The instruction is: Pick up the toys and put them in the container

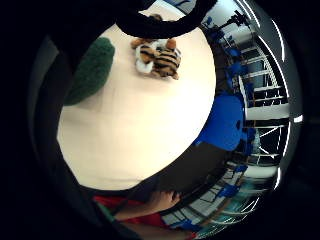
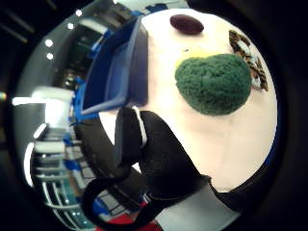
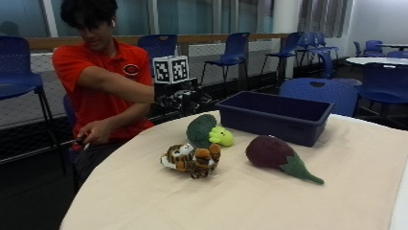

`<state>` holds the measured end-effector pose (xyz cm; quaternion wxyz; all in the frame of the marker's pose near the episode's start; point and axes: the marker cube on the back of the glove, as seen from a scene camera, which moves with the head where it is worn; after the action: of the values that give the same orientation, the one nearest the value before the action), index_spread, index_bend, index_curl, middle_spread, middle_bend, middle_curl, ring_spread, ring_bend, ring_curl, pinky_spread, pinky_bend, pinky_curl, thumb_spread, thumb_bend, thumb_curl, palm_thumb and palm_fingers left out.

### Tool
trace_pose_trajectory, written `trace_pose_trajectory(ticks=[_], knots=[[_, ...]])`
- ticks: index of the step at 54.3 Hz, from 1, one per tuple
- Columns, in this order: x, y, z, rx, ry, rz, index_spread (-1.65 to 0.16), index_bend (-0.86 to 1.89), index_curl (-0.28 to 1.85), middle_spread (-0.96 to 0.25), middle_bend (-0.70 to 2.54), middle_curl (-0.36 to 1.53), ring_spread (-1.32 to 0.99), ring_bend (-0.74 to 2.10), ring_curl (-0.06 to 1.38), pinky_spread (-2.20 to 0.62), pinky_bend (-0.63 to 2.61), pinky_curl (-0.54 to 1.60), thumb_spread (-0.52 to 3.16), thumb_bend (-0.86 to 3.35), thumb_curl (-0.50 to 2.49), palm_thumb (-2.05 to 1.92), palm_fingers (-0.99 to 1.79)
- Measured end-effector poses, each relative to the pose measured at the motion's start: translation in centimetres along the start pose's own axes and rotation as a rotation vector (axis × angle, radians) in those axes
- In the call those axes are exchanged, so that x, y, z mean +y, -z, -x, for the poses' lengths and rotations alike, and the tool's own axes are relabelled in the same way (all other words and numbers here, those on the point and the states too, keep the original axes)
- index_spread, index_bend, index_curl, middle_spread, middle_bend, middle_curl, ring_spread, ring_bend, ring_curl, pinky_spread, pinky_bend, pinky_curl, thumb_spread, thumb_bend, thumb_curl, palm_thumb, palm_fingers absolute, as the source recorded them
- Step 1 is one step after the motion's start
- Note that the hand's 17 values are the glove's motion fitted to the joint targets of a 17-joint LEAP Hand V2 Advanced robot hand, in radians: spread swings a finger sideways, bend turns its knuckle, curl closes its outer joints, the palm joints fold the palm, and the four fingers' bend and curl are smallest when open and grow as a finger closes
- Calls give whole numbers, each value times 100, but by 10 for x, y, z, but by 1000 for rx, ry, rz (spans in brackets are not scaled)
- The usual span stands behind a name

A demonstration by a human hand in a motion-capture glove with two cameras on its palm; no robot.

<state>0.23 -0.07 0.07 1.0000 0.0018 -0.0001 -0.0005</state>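
A person in a red shirt sits at the cream worktop (image 3: 267, 201), the gloved right hand (image 3: 182, 98) raised above its near edge, holding nothing; whether its fingers are spread or curled cannot be told. On the worktop a striped tiger toy (image 3: 191, 159) lies touching a green broccoli toy (image 3: 205, 130), with a purple eggplant toy (image 3: 274, 154) near them. The blue container (image 3: 275, 116) stands behind the toys.

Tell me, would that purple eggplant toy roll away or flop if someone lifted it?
The eggplant toy looks like soft plush, so probably light and squashy. Its rounded body might rock if nudged, though the green stem end lying flat on the table should keep it from rolling far.
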Motion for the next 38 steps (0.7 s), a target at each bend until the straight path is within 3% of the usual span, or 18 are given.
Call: trace_pose_trajectory(ticks=[6, 14, 28, 38], knots=[[2, -1, -2, -44, -3, 5, -21, 12, 5, -9, 18, 7, -8, 25, 6, 3, 57, 17, 73, -7, 1, -10, 3], [1, 7, -9, -42, 14, -25, -27, 14, 9, -12, 19, 13, -11, 29, 10, 4, 63, 21, 96, -8, 3, -12, -2], [-13, 6, -21, -170, 16, -9, -30, 14, 15, -13, 19, 20, -13, 31, 15, 5, 69, 26, 105, -10, 5, -15, -6], [-35, -24, -11, -171, 62, 88, -32, 13, 16, -11, 14, 20, -6, 26, 16, 10, 106, 37, 100, -12, 6, -17, -7]])
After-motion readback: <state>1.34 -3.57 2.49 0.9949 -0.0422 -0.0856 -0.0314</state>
